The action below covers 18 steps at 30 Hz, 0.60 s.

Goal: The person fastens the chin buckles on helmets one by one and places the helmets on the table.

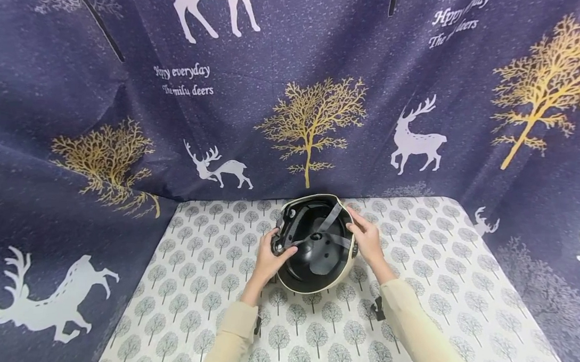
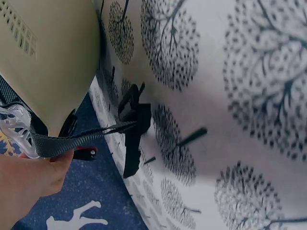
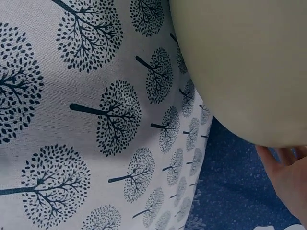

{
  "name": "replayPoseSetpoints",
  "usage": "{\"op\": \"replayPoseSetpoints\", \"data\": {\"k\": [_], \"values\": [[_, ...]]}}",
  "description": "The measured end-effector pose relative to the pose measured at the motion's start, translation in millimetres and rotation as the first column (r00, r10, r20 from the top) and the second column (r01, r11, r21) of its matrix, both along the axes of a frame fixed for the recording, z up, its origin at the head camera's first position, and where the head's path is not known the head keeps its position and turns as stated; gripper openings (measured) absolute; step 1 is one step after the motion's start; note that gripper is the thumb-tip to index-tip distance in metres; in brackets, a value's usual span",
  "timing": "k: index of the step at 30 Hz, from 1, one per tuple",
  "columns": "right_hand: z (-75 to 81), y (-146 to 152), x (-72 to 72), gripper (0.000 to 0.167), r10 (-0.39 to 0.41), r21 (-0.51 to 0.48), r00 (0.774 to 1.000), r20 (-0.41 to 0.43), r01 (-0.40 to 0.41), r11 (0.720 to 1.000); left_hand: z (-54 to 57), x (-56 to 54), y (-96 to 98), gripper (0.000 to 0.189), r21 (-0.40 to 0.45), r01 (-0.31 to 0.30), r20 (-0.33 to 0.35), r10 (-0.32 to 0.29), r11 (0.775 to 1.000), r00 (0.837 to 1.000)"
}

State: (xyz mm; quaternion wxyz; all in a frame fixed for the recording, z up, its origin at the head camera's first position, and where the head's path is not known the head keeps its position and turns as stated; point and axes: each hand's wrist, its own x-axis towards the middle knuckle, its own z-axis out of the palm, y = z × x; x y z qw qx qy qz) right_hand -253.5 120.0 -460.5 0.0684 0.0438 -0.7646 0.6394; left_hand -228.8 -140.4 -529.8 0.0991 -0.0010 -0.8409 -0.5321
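A cream helmet (image 1: 323,251) is held up over the patterned tabletop, its black inside facing me in the head view. Grey straps (image 1: 331,217) cross its opening. My left hand (image 1: 270,260) grips the left rim, thumb over the edge, beside a round fitting. On the opposite rim, my right hand (image 1: 368,239) holds with its fingers over the edge. In the left wrist view, a dark strap (image 2: 76,141) runs from the left hand to a black buckle (image 2: 136,115) hanging by the cloth. The smooth outer shell (image 3: 249,72) hides part of the right fingers in the right wrist view.
The table (image 1: 195,284) wears a white cloth printed with grey trees. Behind it and at the sides hangs a dark blue curtain (image 1: 275,58) with deer and golden trees. Small dark pieces (image 1: 377,309) show beside both sleeves.
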Motion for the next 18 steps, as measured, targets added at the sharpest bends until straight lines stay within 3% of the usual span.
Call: {"op": "replayPoseSetpoints", "data": {"k": [4, 9, 12, 18], "values": [[-0.4, -1, -1.9, 0.044, 0.008, 0.021, 1.0, 0.018, -0.008, 1.0, 3.0, 0.2, -5.3, 0.081, -0.033, -0.014, -0.017, 0.013, 0.999, 1.0], [-19.6, 3, -17.4, 0.044, 0.03, 0.041, 0.998, 0.056, -0.033, 0.999, 3.2, 3.3, -9.1, 0.082, -0.059, -0.005, -0.018, 0.004, 0.998, 1.0], [-29.1, 4, -26.4, 0.044, 0.04, 0.044, 0.999, 0.037, -0.041, 0.998, 2.4, 5.9, -9.9, 0.082, -0.059, 0.002, -0.019, -0.003, 0.998, 1.0], [-27.1, 5, -31.0, 0.044, 0.053, 0.001, 0.999, 0.011, -0.053, 0.999, 3.8, 11.5, -9.1, 0.084, -0.069, -0.006, -0.017, 0.004, 0.998, 1.0]]}}
